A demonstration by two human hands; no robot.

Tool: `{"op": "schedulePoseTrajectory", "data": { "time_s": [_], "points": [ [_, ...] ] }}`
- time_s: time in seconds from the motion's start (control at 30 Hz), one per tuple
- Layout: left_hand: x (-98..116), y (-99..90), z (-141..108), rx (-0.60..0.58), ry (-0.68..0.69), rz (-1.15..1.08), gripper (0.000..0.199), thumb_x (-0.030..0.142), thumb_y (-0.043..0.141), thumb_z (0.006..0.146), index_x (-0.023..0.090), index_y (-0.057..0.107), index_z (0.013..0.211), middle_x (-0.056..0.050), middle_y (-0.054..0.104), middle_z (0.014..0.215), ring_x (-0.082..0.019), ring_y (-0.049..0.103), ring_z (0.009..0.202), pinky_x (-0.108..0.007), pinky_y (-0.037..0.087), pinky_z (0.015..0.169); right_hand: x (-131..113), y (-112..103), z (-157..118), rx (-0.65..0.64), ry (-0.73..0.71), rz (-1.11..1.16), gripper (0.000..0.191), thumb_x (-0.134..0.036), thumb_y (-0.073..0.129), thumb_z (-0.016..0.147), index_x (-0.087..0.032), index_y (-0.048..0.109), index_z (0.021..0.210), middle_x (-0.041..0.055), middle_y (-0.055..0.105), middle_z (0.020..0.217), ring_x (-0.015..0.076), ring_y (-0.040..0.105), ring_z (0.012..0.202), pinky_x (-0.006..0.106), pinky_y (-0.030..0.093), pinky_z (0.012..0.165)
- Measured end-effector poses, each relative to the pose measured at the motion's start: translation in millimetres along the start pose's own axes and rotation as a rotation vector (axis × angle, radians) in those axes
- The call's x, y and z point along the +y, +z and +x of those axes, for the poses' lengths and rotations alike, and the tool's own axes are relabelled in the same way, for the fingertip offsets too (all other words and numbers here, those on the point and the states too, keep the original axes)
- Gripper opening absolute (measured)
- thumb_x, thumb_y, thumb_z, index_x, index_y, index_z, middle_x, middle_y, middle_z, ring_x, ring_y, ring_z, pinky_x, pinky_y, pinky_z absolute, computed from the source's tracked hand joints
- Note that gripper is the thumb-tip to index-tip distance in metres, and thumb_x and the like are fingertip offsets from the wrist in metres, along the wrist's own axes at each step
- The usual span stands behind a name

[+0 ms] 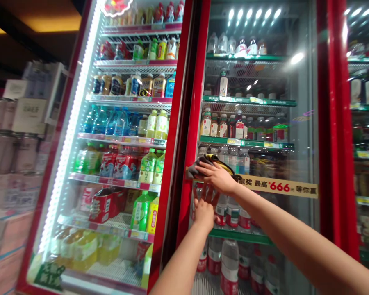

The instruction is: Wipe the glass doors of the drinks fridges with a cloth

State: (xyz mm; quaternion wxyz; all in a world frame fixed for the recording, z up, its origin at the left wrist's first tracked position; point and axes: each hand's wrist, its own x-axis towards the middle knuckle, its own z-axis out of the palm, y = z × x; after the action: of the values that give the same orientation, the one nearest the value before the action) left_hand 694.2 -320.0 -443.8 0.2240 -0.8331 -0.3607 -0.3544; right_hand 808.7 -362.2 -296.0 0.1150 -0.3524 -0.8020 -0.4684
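Note:
A dark grey and yellow cloth [207, 159] is pressed against the glass door [304, 135] of the middle drinks fridge. My right hand [219, 177] lies over the cloth, holding it to the glass near the door's left side. Lower down, my left hand [204, 214] rests against the same door with its fingers apart and nothing in them; its reflection shows just above. A beige strip [276, 186] with red and black print runs across the door, and its left part is covered by the cloth and my right hand.
To the left stands a second fridge with a lit edge and a red frame [172, 151], stocked with bottles and cans. Another fridge [367, 155] is at the right. Stacked pale boxes [10, 241] blur at far left. Bottled water [229, 262] stands behind the middle door.

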Motion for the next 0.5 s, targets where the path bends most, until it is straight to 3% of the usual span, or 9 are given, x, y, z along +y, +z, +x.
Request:
{"op": "schedulePoseTrajectory", "data": {
  "time_s": [0.07,0.1,0.2,0.27,0.43,0.5],
  "points": [
    [0.4,2.3,-0.1,-0.002,0.011,-0.018,0.102,0.047,0.082,0.071,0.037,0.028,0.157,-0.011,0.021,0.167,-0.043,0.018,0.154,-0.074,0.014,0.119,3.6,-5.7,6.2,-0.028,-0.112,-0.005,0.048,-0.024,0.053,0.098,-0.041,0.055,0.143,-0.0030,0.041,0.160,0.0256,0.033,0.151,0.052,0.031,0.120],
    [1.0,3.1,-0.1,0.004,0.014,-0.019,0.109,0.049,0.084,0.069,0.038,0.022,0.159,-0.009,0.016,0.168,-0.042,0.014,0.154,-0.074,0.014,0.120,7.2,-9.3,10.8,-0.018,-0.101,-0.021,0.047,-0.024,0.052,0.099,-0.041,0.055,0.142,-0.0035,0.041,0.160,0.0257,0.033,0.151,0.053,0.030,0.120],
    [3.6,4.5,0.5,0.041,0.007,0.012,0.132,0.055,0.089,0.059,0.039,0.007,0.160,-0.004,0.006,0.169,-0.042,0.007,0.155,-0.073,0.015,0.121,15.7,-16.7,28.3,0.058,0.093,-0.079,0.051,-0.019,0.049,0.099,-0.040,0.053,0.144,-0.0023,0.037,0.162,0.0287,0.030,0.152,0.057,0.028,0.119],
    [5.0,4.1,1.2,0.049,0.001,0.027,0.140,0.057,0.092,0.053,0.039,0.004,0.161,-0.005,0.006,0.169,-0.043,0.007,0.154,-0.073,0.017,0.121,15.1,-16.4,37.8,0.073,0.140,-0.084,0.054,-0.016,0.049,0.097,-0.041,0.052,0.145,-0.0024,0.036,0.163,0.0298,0.029,0.152,0.059,0.027,0.119],
    [7.2,-2.2,-0.5,0.041,0.009,0.016,0.141,0.059,0.092,0.052,0.038,0.004,0.161,-0.006,0.008,0.169,-0.044,0.004,0.154,-0.072,0.017,0.121,12.7,-18.5,50.5,-0.010,-0.113,-0.060,0.051,-0.020,0.053,0.096,-0.043,0.056,0.142,-0.0048,0.042,0.160,0.0259,0.032,0.151,0.053,0.027,0.120],
    [8.2,-4.6,-2.3,0.067,0.009,0.017,0.143,0.058,0.092,0.052,0.036,0.001,0.161,-0.007,0.005,0.170,-0.043,0.003,0.154,-0.072,0.016,0.121,17.9,-25.8,58.1,-0.008,-0.092,-0.085,0.048,-0.020,0.050,0.098,-0.042,0.057,0.140,-0.0047,0.042,0.160,0.0248,0.033,0.151,0.051,0.030,0.119]
  ]
}}
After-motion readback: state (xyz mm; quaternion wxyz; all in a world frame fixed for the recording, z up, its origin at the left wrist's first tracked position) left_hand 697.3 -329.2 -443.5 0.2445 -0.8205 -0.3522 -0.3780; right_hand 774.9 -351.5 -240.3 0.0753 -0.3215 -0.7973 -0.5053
